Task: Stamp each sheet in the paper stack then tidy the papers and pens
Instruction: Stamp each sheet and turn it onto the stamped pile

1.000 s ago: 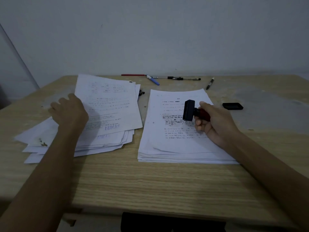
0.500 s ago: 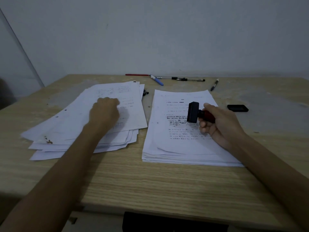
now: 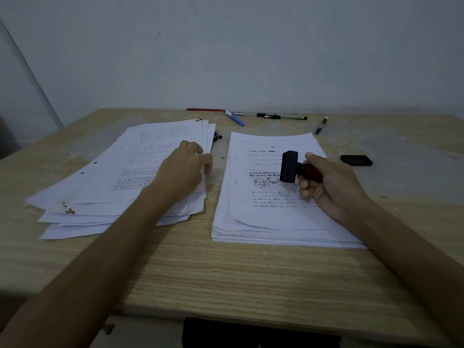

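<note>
Item: stamping station, mid-batch; stamp raised, not yet pressed.

Landmark: neat paper stack on desk. Right hand, fingers curled round the stamp's red handle, holds it tipped sideways over the stack's top sheet. Left of the stack, loose fanned pile; left hand rests on its near edge, whether it pinches a sheet cannot be told. Ink pad right of the stack; pens beyond it. Risk: a tilted press may print unevenly or smear; the unheld top sheet may slide under the press; the fanned pile may spill further.
</note>
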